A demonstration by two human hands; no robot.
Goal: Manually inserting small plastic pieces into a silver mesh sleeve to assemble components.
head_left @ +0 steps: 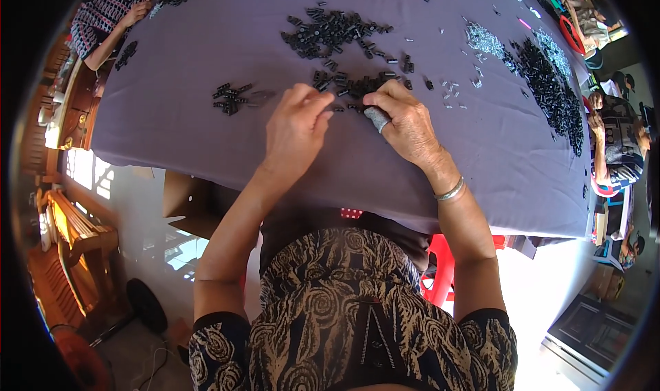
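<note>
My left hand (pixel 297 126) is held over the near part of the table, thumb and fingers drawn together in a pinch. Whatever sits between those fingertips is too small to make out. Opposite it, my right hand (pixel 410 124) is closed too, fingers curled in, with a grey wrap (pixel 377 119) round one finger and a bracelet at the wrist. Its grip is hidden. Just beyond both hands lies a loose heap of small black plastic pieces (pixel 361 86). A smaller cluster of black pieces (pixel 229 99) rests left of my left hand.
A purple-grey cloth covers the table (pixel 172 109). Farther off sits a larger black pile (pixel 330 35). Toward the right are clear small parts (pixel 485 40) and a long black pile (pixel 550 88). Other people sit along the left and right sides. A wooden chair (pixel 79 236) stands lower left.
</note>
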